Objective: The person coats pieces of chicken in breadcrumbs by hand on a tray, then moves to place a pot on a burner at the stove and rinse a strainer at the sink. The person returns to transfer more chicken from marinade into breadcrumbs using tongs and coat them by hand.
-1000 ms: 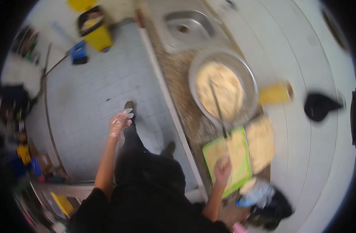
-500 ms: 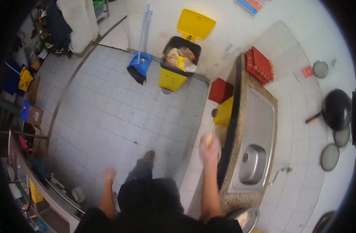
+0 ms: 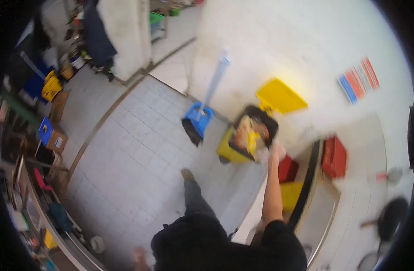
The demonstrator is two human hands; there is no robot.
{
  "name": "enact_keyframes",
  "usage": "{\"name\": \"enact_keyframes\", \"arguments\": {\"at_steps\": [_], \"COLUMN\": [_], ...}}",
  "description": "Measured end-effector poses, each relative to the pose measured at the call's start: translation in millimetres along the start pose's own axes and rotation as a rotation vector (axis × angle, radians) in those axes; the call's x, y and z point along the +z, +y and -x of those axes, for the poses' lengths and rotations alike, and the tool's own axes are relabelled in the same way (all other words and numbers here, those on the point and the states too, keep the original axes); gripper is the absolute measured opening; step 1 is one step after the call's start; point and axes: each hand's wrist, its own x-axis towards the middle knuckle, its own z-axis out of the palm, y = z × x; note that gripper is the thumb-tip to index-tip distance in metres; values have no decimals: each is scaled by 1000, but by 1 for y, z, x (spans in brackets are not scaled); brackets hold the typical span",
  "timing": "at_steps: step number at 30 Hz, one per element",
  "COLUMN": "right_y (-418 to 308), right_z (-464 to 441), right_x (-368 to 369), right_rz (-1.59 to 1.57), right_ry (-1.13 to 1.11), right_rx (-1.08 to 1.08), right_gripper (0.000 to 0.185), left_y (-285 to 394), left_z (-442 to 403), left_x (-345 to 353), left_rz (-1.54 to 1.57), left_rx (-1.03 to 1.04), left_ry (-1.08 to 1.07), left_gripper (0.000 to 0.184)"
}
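Observation:
My right hand (image 3: 276, 151) reaches forward to the near right rim of a yellow bin (image 3: 232, 145). Its fingers look closed, but blur hides what they hold; something pale and see-through shows beside them. The bin's yellow lid (image 3: 281, 95) stands up against the wall. Inside the bin lies heaped waste (image 3: 251, 134), with brown, yellow and whitish wrapping among it. Low at my left side hangs my left hand (image 3: 140, 258), smeared by motion and near no object.
A blue dustpan (image 3: 199, 115) with a broom (image 3: 192, 131) leans on the wall left of the bin. To the right are a counter edge (image 3: 306, 185), red trays (image 3: 334, 158) and hanging pans (image 3: 393, 217). A metal worktop (image 3: 58, 221) runs along the left.
The view has moved forward, bringing the bin nearer. My right hand has gone from beside the sink counter to the bin's rim. My left hand has dropped lower in view.

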Motion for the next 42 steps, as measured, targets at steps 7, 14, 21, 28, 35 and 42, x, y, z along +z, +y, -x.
{"name": "enact_keyframes", "arguments": {"at_steps": [7, 14, 21, 28, 35, 42], "right_y": [-25, -215, -232, -342, -344, -246], "right_z": [-60, 76, 295, 421, 469, 595], "right_x": [109, 13, 74, -34, -92, -119], "right_rz": [-487, -1522, -1896, -1564, -1503, -1662], "right_ry": [-435, -527, -652, -586, -481, -545], "right_rx": [-147, 580, 617, 1004, 1055, 1237], "right_gripper": [13, 21, 25, 25, 27, 33], "left_y": [-32, -213, -435, -584, -502, -326], "left_z": [-182, -384, -547, -709, -774, -748], "left_x": [-35, -22, 4, -53, -60, -72], "left_rz": [559, 543, 606, 1031, 914, 988], "left_rx": [-419, -380, -295, -429, -156, 354], "left_ry": [32, -154, -153, -119, 138, 4], "left_gripper": [27, 17, 39, 50, 27, 45]}}
